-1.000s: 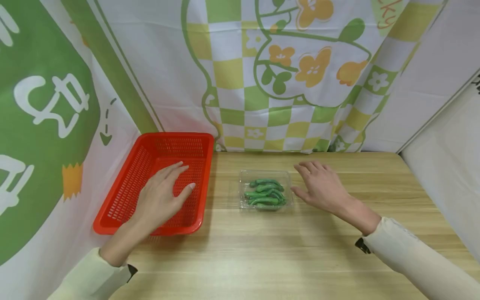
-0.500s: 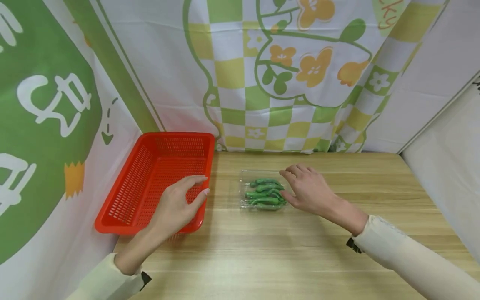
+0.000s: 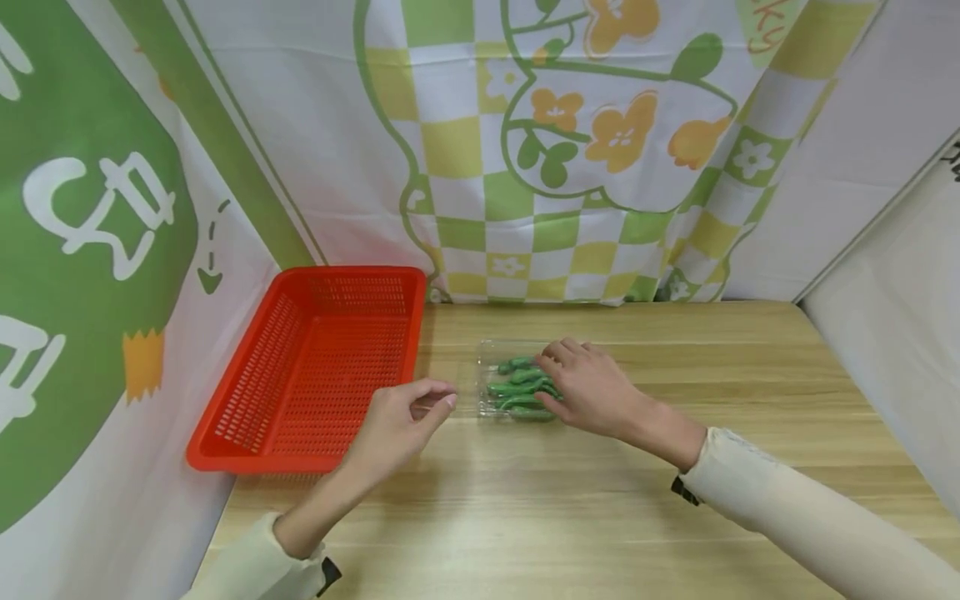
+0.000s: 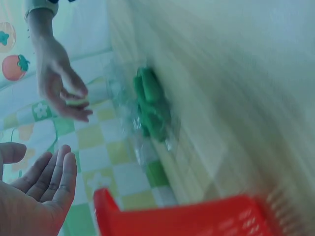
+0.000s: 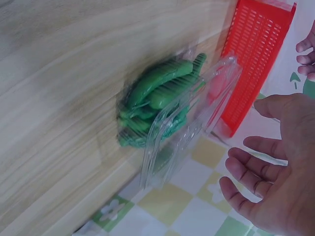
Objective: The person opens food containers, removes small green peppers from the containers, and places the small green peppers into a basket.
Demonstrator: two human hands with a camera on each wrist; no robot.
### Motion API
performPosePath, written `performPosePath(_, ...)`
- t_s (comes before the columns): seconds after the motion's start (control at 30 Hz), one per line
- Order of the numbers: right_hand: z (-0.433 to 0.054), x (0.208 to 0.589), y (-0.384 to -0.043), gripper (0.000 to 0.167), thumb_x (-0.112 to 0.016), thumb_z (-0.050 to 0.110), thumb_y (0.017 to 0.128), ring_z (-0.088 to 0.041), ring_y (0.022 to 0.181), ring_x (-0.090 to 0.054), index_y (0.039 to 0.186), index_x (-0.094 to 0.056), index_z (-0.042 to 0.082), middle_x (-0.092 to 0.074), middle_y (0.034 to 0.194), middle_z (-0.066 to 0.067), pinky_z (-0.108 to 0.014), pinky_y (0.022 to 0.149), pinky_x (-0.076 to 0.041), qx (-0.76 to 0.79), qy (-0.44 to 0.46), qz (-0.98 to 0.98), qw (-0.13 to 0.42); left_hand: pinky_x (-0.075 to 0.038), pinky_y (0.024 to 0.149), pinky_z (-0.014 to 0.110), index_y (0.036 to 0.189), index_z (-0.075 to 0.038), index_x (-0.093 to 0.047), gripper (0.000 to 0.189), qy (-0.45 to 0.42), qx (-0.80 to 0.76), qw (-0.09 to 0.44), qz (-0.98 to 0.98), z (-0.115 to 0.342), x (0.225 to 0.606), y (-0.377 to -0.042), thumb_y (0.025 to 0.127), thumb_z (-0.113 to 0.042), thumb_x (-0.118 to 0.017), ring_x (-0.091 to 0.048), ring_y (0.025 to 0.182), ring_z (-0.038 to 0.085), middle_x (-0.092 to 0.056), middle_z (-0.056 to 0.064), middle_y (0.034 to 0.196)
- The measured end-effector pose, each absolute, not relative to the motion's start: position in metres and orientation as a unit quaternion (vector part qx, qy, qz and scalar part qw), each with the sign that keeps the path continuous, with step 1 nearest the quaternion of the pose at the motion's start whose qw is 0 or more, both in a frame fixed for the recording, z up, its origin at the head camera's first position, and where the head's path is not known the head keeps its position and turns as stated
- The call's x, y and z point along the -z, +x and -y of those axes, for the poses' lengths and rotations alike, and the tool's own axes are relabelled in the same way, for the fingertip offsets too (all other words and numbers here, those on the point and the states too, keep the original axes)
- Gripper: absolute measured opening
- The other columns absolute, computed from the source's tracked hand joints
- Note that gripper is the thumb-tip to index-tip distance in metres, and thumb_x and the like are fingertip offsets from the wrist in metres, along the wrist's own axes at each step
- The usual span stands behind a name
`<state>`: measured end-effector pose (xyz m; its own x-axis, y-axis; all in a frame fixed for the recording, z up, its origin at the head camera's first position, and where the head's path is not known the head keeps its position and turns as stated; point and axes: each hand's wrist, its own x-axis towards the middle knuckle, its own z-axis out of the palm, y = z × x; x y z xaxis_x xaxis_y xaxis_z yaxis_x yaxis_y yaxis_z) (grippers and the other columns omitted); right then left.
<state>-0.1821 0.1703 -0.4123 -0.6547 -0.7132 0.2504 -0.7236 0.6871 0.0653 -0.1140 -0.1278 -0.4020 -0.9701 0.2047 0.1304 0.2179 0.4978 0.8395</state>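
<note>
A clear plastic box (image 3: 483,354) sits mid-table with several green chili peppers (image 3: 516,388) inside. My right hand (image 3: 591,390) hovers over the box's right part, fingers loosely bent, hiding some peppers in the head view. In the right wrist view, a gap shows between this hand (image 5: 275,167) and the box rim (image 5: 170,118), and nothing is held. To the box's left, my left hand (image 3: 397,425) hangs above the table with its thumb near the fingertips. The left wrist view shows that hand (image 4: 37,191) with relaxed fingers and a bare palm.
A red plastic basket (image 3: 258,463) with perforated sides stands on the left of the wooden table (image 3: 480,517), against the left wall. Behind the table hangs a checked, flowered cloth (image 3: 517,242). White panels close in the right side.
My left hand has moved right from over the red basket to beside the box. The right hand has come left, from the box's right side to above it. The box and peppers stay put.
</note>
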Motion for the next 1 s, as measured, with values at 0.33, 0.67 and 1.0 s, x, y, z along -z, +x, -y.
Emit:
performPosePath(0.33, -0.152, 0.419, -0.185, 0.043, -0.078, 0.035, 0.096, -0.026, 0.102, -0.068, 0.127, -0.071, 0.006, -0.072, 0.113, -0.009, -0.047, 0.089, -0.059, -0.021, 0.424, 0.895, 0.133, -0.062, 0.077, 0.025, 0.113, -0.008, -0.078, 0.015, -0.127, 0.501, -0.041, 0.855, 0.109, 0.430, -0.103, 0.102, -0.015, -0.070, -0.077, 0.088, 0.020, -0.080, 0.004, 0.099)
performPosePath(0.67, -0.135, 0.423, -0.184, 0.041, -0.078, 0.032, 0.096, -0.023, 0.098, -0.068, 0.128, -0.071, 0.008, -0.071, 0.112, -0.008, -0.039, 0.077, -0.060, -0.025, 0.444, 0.887, 0.127, -0.064, 0.077, 0.042, 0.119, 0.007, -0.072, 0.028, -0.121, 0.548, -0.137, 0.816, 0.099, 0.460, -0.102, 0.101, -0.014, -0.066, -0.076, 0.094, 0.037, -0.077, 0.022, 0.106)
performPosePath(1.0, -0.118, 0.428, -0.182, 0.028, -0.080, 0.027, 0.094, -0.018, 0.091, -0.067, 0.117, -0.075, 0.011, -0.070, 0.105, -0.003, -0.032, 0.070, -0.058, -0.021, 0.474, 0.871, 0.125, -0.065, 0.080, 0.040, 0.120, 0.014, -0.066, 0.025, -0.035, 0.638, -0.180, 0.748, 0.087, 0.481, -0.105, 0.106, -0.006, -0.057, -0.077, 0.097, 0.032, -0.075, 0.024, 0.106)
